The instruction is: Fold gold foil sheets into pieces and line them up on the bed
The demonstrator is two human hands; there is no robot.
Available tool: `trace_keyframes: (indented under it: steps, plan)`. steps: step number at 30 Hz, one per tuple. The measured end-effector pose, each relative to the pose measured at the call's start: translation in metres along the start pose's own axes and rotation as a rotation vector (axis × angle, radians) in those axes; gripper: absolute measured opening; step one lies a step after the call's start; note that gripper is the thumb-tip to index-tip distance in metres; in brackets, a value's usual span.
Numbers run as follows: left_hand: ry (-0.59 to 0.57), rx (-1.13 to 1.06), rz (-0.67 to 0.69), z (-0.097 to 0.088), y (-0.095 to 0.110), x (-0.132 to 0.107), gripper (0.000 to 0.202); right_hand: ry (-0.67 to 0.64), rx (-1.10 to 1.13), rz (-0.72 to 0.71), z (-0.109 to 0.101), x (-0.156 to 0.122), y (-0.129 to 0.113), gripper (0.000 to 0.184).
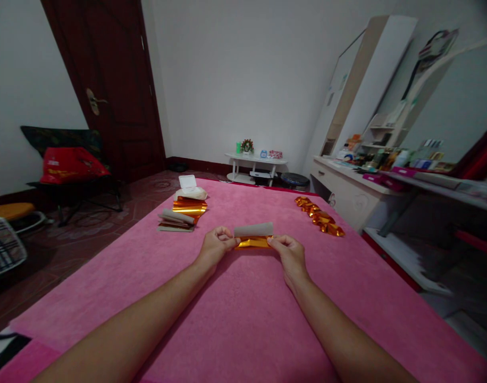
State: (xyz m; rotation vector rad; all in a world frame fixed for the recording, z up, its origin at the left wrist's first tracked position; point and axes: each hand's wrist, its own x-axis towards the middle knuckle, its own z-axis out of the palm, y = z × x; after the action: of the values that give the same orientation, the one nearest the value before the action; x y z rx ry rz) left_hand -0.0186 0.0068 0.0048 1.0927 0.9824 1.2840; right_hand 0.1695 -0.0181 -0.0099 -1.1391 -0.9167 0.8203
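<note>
A sheet of gold foil paper [253, 236], grey on its back, is held partly folded just above the pink cloth [243, 319]. My left hand [215, 246] pinches its left end with fingers closed. At the right end, my right hand [289, 252] pinches it the same way. A stack of flat gold foil sheets [187, 210] lies to the far left of my hands. A row of folded gold foil pieces [319, 217] lies at the far right.
A white box [189, 187] sits behind the foil stack. The dresser [347, 191] with bottles stands right of the pink surface. A dark red door [111, 85], a chair with a red bag [70, 165] and a small white table [255, 162] are beyond.
</note>
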Motion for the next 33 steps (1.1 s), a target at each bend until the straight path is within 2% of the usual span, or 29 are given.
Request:
trace_keyframes:
  steps: [8, 15, 21, 26, 33]
  plan:
    - [-0.028, -0.043, 0.005, 0.000, -0.001, -0.001, 0.040, 0.049, -0.006, 0.007, 0.001, 0.000, -0.002, 0.018]
    - [-0.026, -0.036, 0.008, 0.000, -0.001, -0.002, 0.040, 0.033, 0.048, 0.023, 0.002, -0.001, -0.005, 0.026]
    - [-0.006, 0.056, 0.039, -0.001, -0.004, 0.000, 0.037, 0.029, -0.004, 0.017, 0.000, 0.001, -0.001, 0.030]
    - [0.005, 0.331, 0.128, -0.006, -0.017, 0.010, 0.026, -0.016, -0.238, -0.061, -0.002, 0.006, 0.008, 0.025]
    - [-0.022, 0.794, 0.264, -0.002, -0.015, 0.008, 0.015, 0.003, -0.886, -0.185, -0.001, 0.004, 0.006, 0.007]
